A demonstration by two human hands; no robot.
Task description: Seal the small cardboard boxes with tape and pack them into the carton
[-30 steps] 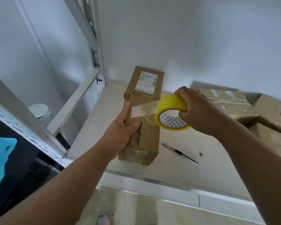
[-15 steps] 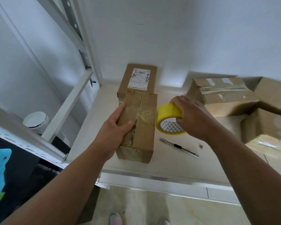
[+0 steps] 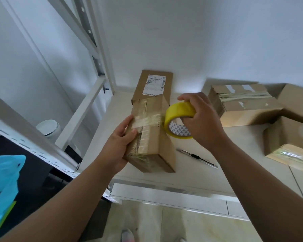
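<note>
My left hand (image 3: 117, 147) grips the brown cardboard box (image 3: 154, 142), probably light and stiff, by its side; right hand (image 3: 203, 119) grips the yellow tape roll (image 3: 177, 110).

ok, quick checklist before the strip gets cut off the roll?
1. Left hand grips small box at the strip's end: ok.
2. Tape strip laid across the top face: ok.
3. Right hand holds tape roll at the box's right edge: ok.
4. Strip pressed down the right side: cannot tell.
5. Hand free for utility knife lying on table: not ok.
6. Knife blade out: cannot tell.
</note>
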